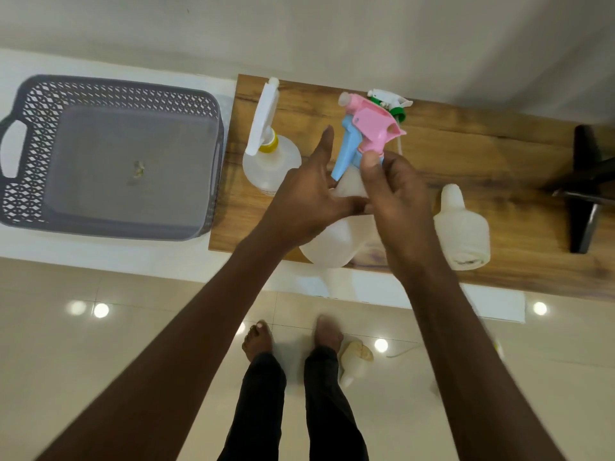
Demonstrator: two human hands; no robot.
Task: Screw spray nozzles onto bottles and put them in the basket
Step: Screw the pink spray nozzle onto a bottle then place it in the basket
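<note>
You stand in what looks like a home. Glossy cream floor tiles (100, 377) mirror round ceiling lights, and your bare feet (258, 341) rest on them at 6 o'clock. A plain pale wall (299, 28) runs across 12 o'clock. The worktop (466, 161) is a wood-grain board, beside a white ledge (116, 257) carrying a grey plastic household basket (30, 104) at 9 o'clock.

My one camera sits on my head, looking steeply down over my arms, close above the wooden board (466, 168) (basket (109, 154) left, my feet nearest).
</note>
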